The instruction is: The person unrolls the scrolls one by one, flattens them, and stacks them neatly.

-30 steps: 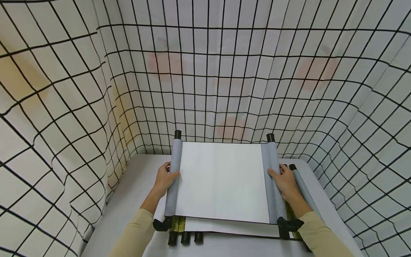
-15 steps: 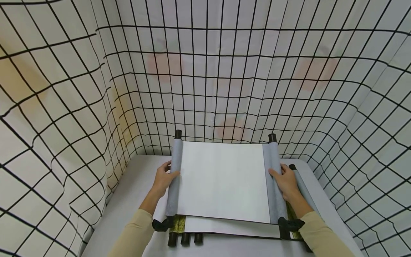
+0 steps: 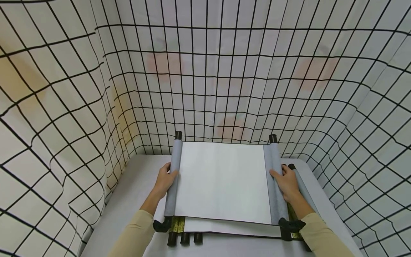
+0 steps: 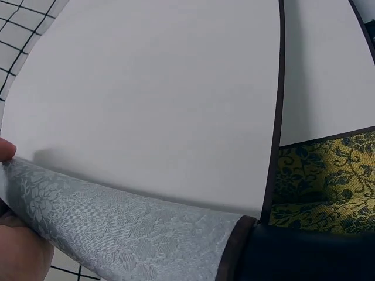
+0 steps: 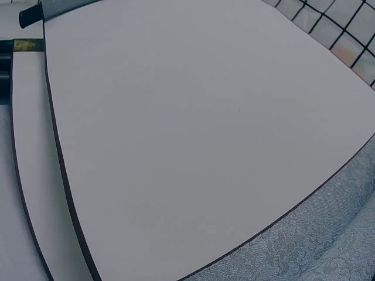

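A blank white scroll is spread between two rollers wrapped in grey-blue floral brocade, with black end knobs. My left hand grips the left roller, thumb on top and fingers underneath; in the left wrist view its thumb shows at the edge. My right hand holds the right roller the same way. The right wrist view shows the sheet and the right brocade border, but not the hand. Below this scroll lies another white scroll with gold-and-dark patterned brocade, largely covered.
Several black roller ends stick out at the near left of the lower scroll. A rolled grey scroll lies right of my right hand. The white table is enclosed by white walls with a black grid.
The right roller and my right hand have shifted slightly to the right, so the sheet is spread a little wider. My left hand stays almost in place. Both hands keep their grip.
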The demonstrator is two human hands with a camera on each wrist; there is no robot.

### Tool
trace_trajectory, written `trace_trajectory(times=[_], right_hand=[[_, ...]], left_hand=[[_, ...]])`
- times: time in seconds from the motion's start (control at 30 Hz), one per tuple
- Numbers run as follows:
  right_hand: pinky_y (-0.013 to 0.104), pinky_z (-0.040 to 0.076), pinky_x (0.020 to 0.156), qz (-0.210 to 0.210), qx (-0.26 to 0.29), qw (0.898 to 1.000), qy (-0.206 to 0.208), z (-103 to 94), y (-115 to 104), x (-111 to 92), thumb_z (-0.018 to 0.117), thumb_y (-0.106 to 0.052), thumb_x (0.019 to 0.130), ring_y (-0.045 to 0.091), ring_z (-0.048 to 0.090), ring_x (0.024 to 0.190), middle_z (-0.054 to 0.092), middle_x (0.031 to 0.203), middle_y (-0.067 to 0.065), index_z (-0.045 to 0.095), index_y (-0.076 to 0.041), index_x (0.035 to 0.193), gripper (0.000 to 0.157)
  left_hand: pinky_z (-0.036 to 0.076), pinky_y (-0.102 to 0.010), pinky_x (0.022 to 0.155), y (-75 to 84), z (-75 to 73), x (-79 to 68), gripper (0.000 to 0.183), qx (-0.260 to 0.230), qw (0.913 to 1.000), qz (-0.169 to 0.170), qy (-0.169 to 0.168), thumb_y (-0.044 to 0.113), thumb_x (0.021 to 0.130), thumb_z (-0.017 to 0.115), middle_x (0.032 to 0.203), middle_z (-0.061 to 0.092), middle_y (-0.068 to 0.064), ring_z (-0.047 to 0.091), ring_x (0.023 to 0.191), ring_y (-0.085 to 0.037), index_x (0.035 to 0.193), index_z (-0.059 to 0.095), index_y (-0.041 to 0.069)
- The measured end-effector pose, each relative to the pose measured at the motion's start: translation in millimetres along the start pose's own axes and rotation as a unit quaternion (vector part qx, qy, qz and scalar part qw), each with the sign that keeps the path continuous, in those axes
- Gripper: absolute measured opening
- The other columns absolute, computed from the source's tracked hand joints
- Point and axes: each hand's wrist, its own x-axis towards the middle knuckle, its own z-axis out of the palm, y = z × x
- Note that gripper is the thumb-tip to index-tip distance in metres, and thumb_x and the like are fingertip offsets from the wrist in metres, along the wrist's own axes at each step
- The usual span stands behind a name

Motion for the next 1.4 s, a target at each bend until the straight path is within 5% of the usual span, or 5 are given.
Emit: trace_trajectory(times=[0.23, 0.73, 0.97, 1.23, 1.4], right_hand=[[0.052, 0.045, 0.097, 0.0, 0.009, 1.0, -0.005, -0.7, 0, 0, 0.065, -0.03, 0.104, 0.042, 0.049, 0.128, 0.044, 0.15, 0.033, 0.028, 0.007, 0.158, 0.076], [0.055, 0.042, 0.104, 0.013, 0.017, 1.0, 0.007, -2.6, 0, 1, 0.066, -0.028, 0.103, 0.044, 0.046, 0.133, 0.039, 0.154, 0.033, 0.025, 0.007, 0.16, 0.078], [0.05, 0.048, 0.094, -0.004, 0.005, 1.0, 0.009, -3.3, 0, 0, 0.066, -0.029, 0.104, 0.042, 0.053, 0.123, 0.048, 0.146, 0.032, 0.035, 0.006, 0.155, 0.07], [0.042, 0.05, 0.087, -0.019, 0.003, 1.0, 0.001, -4.0, -2, -1, 0.065, -0.03, 0.104, 0.04, 0.056, 0.12, 0.051, 0.143, 0.031, 0.036, 0.006, 0.155, 0.069], [0.042, 0.051, 0.086, -0.013, -0.001, 1.0, 0.002, -6.1, -1, -1, 0.066, -0.031, 0.104, 0.04, 0.056, 0.12, 0.05, 0.145, 0.031, 0.035, 0.006, 0.156, 0.071]], left_hand=[[0.048, -0.056, 0.098, 1.4, -1.0, -4.0, 0.072, 0.016, 0.9998, 0.008, -0.001, 0.014, 0.092, 0.08, 0.139, 0.051, -0.023, 0.056, 0.12, -0.041, 0.151, 0.043, -0.003], [0.05, -0.053, 0.093, 2.3, -15.2, -0.9, 0.062, -0.038, 0.9992, -0.005, 0.014, 0.0, 0.095, 0.071, 0.132, 0.057, -0.027, 0.058, 0.115, -0.039, 0.15, 0.043, -0.001], [0.044, -0.057, 0.101, 0.6, -16.3, -2.8, 0.061, -0.009, 1.0, -0.004, -0.001, 0.011, 0.101, 0.063, 0.144, 0.049, -0.025, 0.051, 0.125, -0.041, 0.155, 0.037, -0.001], [0.042, -0.059, 0.105, 1.4, -15.3, -1.7, 0.084, 0.032, 0.9995, 0.001, -0.002, 0.022, 0.089, 0.085, 0.151, 0.042, -0.024, 0.048, 0.131, -0.043, 0.153, 0.037, -0.001], [0.045, -0.058, 0.1, 0.7, -17.8, -0.4, 0.079, 0.025, 0.9997, 0.001, 0.001, 0.016, 0.089, 0.084, 0.145, 0.047, -0.023, 0.052, 0.124, -0.041, 0.153, 0.039, 0.001]])
